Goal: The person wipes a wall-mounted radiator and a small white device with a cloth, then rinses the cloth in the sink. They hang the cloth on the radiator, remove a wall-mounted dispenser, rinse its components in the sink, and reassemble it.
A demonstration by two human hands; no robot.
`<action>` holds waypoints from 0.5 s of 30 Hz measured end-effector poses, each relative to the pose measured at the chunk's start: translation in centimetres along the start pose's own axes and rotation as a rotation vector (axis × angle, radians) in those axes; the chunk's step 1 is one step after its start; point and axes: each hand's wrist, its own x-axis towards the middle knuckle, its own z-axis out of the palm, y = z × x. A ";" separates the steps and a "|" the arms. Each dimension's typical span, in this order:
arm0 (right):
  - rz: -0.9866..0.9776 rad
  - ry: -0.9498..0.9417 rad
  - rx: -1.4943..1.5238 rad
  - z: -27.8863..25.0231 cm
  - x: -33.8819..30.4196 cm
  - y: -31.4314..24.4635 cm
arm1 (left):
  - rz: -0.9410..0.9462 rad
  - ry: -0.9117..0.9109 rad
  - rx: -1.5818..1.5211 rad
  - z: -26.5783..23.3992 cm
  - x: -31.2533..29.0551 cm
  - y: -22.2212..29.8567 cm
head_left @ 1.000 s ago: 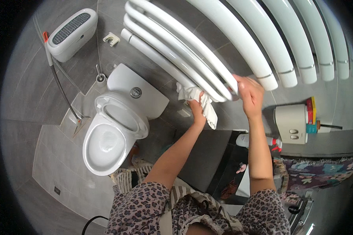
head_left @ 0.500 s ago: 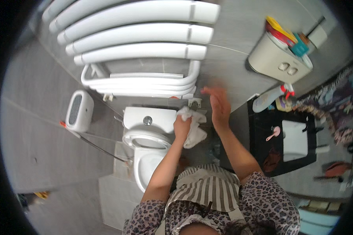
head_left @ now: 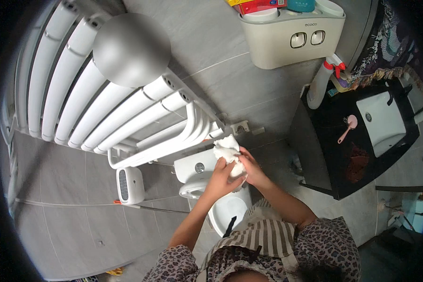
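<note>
A crumpled white cloth (head_left: 227,148) is bunched between my two hands above the toilet. My left hand (head_left: 222,179) grips it from the left, its fingers curled into the folds. On the other side my right hand (head_left: 253,170) holds it too, fingers bent over the edge. Below them is the white toilet (head_left: 229,207), its bowl partly behind my arms. Its cistern (head_left: 189,165), with a round flush button, stands just left of the cloth.
A white towel radiator (head_left: 91,110) juts out above the cistern, partly blurred. A white brush holder (head_left: 129,185) is at left. At right, a black counter (head_left: 331,150) bears a sink (head_left: 385,120), pink hairbrush (head_left: 348,128) and spray bottle (head_left: 322,84). A beige wall dispenser (head_left: 291,40) hangs above.
My right hand, raised and apart from the cloth before, has come in and closed on it beside my left hand. The view has shifted and turned.
</note>
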 end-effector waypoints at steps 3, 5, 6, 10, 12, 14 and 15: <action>-0.261 0.163 -0.215 1.6 1.3 -2.3 | 0.153 0.200 0.088 -3.9 0.9 2.2; -0.266 0.242 0.046 1.0 4.5 -4.1 | 0.285 0.365 0.153 -6.7 0.1 2.3; -0.328 0.254 0.030 1.3 5.5 -5.1 | 0.296 0.451 0.313 -8.3 0.1 3.1; -0.493 0.067 -0.270 5.9 8.5 -9.6 | 0.040 0.747 0.810 -10.5 1.3 1.7; -0.858 -0.071 -0.790 9.8 9.2 -12.2 | -0.023 0.678 0.807 -11.0 2.4 0.7; -1.011 0.012 -0.982 11.2 10.2 -10.5 | -0.067 0.611 0.853 -11.1 2.8 -0.2; -1.041 0.071 -1.135 9.8 11.3 -8.8 | -0.060 0.605 0.842 -11.1 3.2 -0.3</action>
